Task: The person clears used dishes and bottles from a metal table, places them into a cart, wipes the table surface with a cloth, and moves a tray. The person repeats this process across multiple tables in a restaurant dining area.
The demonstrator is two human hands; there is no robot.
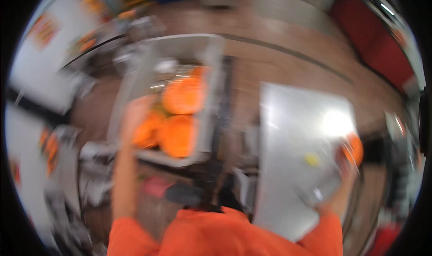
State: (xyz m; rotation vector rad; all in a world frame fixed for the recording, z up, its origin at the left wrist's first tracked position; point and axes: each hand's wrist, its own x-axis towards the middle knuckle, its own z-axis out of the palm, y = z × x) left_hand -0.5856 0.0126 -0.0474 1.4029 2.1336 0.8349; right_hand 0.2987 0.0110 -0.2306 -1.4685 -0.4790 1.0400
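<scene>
Motion blur softens the whole view. A pale plastic bin (pixel 211 121) stands in front of me on the left, holding several round, bright orange items (pixel 184 95) that look like bowls or lids. My left hand (pixel 137 112) reaches over the bin's left side, close to a smaller orange item (pixel 148 129); its finger grip is too blurred to read. Over the right edge of a shiny metal worktop (pixel 281 148), my right hand (pixel 347 170) holds a rounded orange object (pixel 354 149). A small yellow piece (pixel 312 159) lies on the worktop.
Metal, grate-like items and a white rounded thing (pixel 166 66) fill the bin's far part. Crumpled clear plastic (pixel 96 154) lies to the left. A dark post or rail (pixel 221 121) runs between bin and worktop. Beyond are brown floor tiles (pixel 287 63) and a red panel (pixel 371 36).
</scene>
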